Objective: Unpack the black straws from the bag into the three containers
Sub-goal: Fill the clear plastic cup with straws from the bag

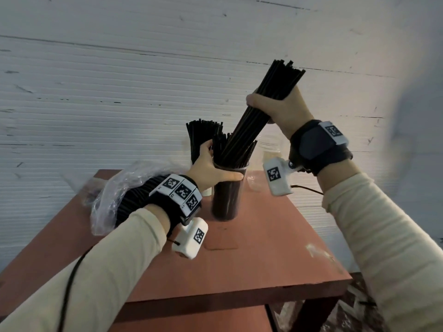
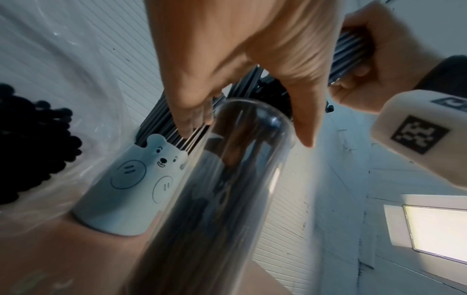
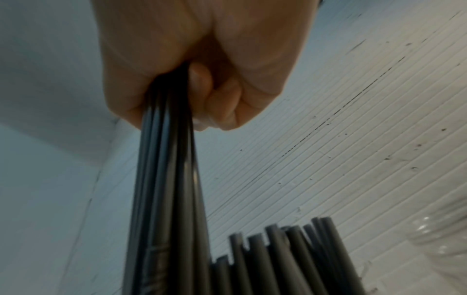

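Head view first: a reddish-brown flat-topped desk [image 1: 251, 259] stands against a white ribbed wall [image 1: 119, 92] streaked with dark scuffs. The near edge and the near right corner are bare, with worn pale patches. Towards the far left corner lies a crumpled clear plastic bag [image 1: 107, 195], glossy, with black straws showing inside. Near the far edge stands a tall clear cylindrical container [image 1: 227, 195], packed with thin black straws. The left hand [image 1: 211, 168] wraps its rim, thumb lying across the front. Behind it, a second upright cluster of black straws [image 1: 203, 137] rises. The right hand [image 1: 280, 109] is up high, fingers clamped round a tilted bundle of black straws [image 1: 259, 111], lower ends dipping into the clear container. A clear glass jar [image 1: 271, 144] sits by the far right corner, partly hidden.

Left wrist view now: the left hand's fingers [image 2: 192, 119] and thumb bracket the clear container's [image 2: 227, 179] smooth, reflective wall. Just beside it on the left stands a pale blue cup printed with a cartoon bear [image 2: 131, 189], matte, straws rising out of it. The bag's film [image 2: 50, 59] billows at left, round straw ends dark inside. The right hand [image 2: 374, 59] grips its bundle at upper right.

Right wrist view: fingers [image 3: 222, 103] curled tight on the sleek bundle [image 3: 166, 189]; blunt tube ends [image 3: 290, 249] stand below; the jar [image 3: 442, 239] blurs at right.
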A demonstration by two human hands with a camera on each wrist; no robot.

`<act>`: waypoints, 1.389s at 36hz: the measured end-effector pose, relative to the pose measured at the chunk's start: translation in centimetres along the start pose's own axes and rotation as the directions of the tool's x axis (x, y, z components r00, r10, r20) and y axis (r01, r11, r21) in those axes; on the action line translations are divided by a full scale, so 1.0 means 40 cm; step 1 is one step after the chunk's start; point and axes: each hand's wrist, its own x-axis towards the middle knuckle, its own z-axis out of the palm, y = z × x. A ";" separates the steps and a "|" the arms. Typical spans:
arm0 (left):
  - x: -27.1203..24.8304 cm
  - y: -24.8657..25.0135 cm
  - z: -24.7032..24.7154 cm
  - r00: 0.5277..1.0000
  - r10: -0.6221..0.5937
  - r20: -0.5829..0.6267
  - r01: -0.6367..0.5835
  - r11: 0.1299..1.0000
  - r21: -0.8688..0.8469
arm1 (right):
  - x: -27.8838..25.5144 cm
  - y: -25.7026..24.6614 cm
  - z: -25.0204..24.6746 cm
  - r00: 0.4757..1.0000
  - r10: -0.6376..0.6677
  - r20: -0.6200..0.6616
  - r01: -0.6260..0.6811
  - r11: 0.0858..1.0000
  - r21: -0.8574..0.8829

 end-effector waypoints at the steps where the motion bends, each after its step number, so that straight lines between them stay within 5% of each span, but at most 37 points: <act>1: 0.006 -0.005 -0.003 1.000 -0.008 0.008 0.008 1.000 0.012 | 0.008 0.005 -0.001 1.000 0.005 -0.003 -0.005 1.000 -0.004; 9: 0.028 -0.041 -0.022 1.000 -0.005 0.016 0.003 0.996 0.087 | 0.064 0.044 0.007 0.999 -0.013 0.030 0.016 0.995 -0.102; 22: 0.017 -0.034 -0.025 1.000 0.013 0.021 -0.015 0.994 0.110 | -0.002 0.138 0.085 0.936 0.121 0.332 0.041 0.897 -0.441; 25: 0.017 -0.037 -0.025 1.000 0.012 0.025 -0.015 0.994 0.110 | -0.022 0.144 0.086 0.953 0.134 0.273 0.021 0.867 -0.498; 30: 0.016 -0.036 -0.023 1.000 0.016 0.020 -0.018 0.996 0.084 | -0.039 0.108 0.088 0.991 -0.084 0.102 0.110 0.951 -0.289; 35: 0.019 -0.038 -0.023 1.000 0.025 0.016 -0.026 0.996 0.085 | -0.029 0.094 0.106 0.923 -0.376 0.080 0.379 0.858 -0.347; 42: 0.020 -0.044 -0.023 1.000 0.022 0.009 -0.023 0.995 0.099 | -0.053 0.122 0.142 0.898 -0.411 0.156 0.425 0.725 -0.542; 50: 0.016 -0.041 -0.022 1.000 0.029 -0.002 -0.029 0.994 0.107 | -0.055 0.103 0.128 0.891 -0.441 0.107 0.441 0.787 -0.431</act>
